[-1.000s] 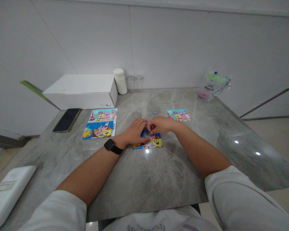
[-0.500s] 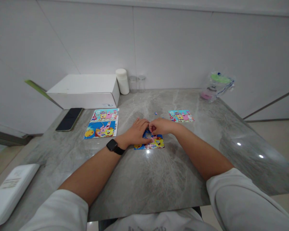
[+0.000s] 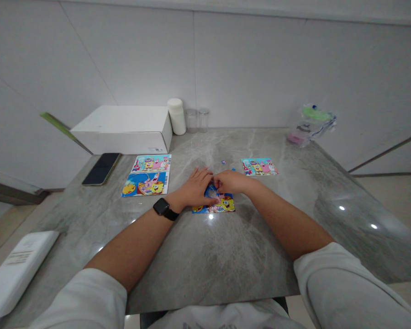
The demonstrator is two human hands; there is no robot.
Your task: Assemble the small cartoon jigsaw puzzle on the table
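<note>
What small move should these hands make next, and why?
Perhaps the right hand should press down gently at the far part of the colourful picture card: its fingers are bunched there, and the left hand lies spread over the card's left side, so it could steady it.

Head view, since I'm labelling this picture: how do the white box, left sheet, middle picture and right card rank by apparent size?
1. White box
2. Left sheet and middle picture: unsure, as the left hand and right hand partly cover the picture
3. Right card
</note>
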